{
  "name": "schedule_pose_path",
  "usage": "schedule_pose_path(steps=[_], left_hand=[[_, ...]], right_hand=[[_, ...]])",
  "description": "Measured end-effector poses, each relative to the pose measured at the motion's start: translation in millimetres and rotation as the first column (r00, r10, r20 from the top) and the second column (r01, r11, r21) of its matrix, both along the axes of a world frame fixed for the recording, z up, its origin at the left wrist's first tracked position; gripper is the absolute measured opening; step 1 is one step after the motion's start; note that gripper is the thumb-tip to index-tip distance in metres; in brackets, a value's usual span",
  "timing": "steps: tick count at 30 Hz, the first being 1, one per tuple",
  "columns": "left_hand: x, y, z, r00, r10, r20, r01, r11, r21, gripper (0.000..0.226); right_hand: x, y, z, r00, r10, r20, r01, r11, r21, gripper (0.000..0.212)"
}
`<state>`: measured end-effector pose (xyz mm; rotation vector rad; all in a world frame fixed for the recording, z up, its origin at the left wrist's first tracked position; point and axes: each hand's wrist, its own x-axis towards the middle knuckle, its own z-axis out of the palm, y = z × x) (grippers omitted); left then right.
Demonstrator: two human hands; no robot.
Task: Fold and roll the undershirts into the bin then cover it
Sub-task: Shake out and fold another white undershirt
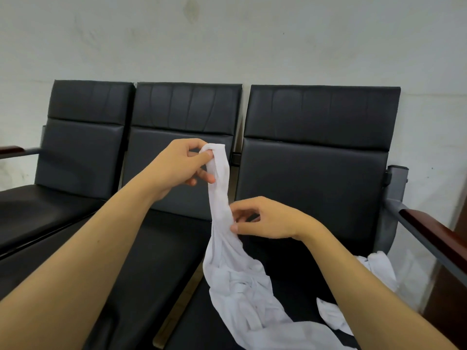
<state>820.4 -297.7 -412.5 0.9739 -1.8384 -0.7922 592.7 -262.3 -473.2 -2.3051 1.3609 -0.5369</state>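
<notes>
We observe the left hand (177, 165) raised in front of the middle seat back, its thumb and fingers (206, 154) pinching the top end of a white undershirt (222, 205), which is gathered there into a narrow strap-like band. The band hangs down from that grip to the right hand (267, 219), which sits lower and to the right, in front of the right seat back. We note the right thumb and forefinger closed on the band at its edge, with the other fingers loosely curled behind it. Below the right hand the undershirt widens and falls in a bunched, twisted heap onto the right seat (290, 261) of a three-seat black padded bench (316, 157), trailing toward the lower edge of the view. We record more white cloth (379, 269) lying on the same seat beyond the right forearm, near the right armrest (434, 236); whether it is a separate undershirt or part of the same one we cannot tell, since the forearm hides the join. The armrest has a dark red-brown top on a grey metal frame, and a matching armrest (12, 149) shows at the far left. Behind the bench stands a pale, stained wall (227, 39). Both forearms are bare.
</notes>
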Motion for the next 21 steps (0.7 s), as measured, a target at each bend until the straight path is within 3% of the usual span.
schedule_pose_path(steps=[7, 10, 16, 21], left_hand=[[0, 4, 4, 1.000, 0.011, -0.027, -0.011, 1.000, -0.006, 0.018], [4, 3, 6, 0.998, 0.053, -0.043, -0.053, 0.999, -0.011, 0.017], [12, -2, 4, 0.992, 0.109, -0.067, -0.109, 0.994, 0.013, 0.017], [13, -3, 3, 0.991, 0.117, -0.063, -0.117, 0.993, 0.012, 0.017]], right_hand=[[-3, 4, 5, 0.938, 0.006, 0.346, -0.026, 0.998, 0.055, 0.074], [-6, 3, 6, 0.892, 0.011, 0.451, -0.033, 0.999, 0.040, 0.070], [-13, 5, 16, 0.600, 0.026, 0.800, -0.057, 0.998, 0.011, 0.049], [-13, 6, 27, 0.333, -0.043, 0.942, -0.040, 0.997, 0.060, 0.042]])
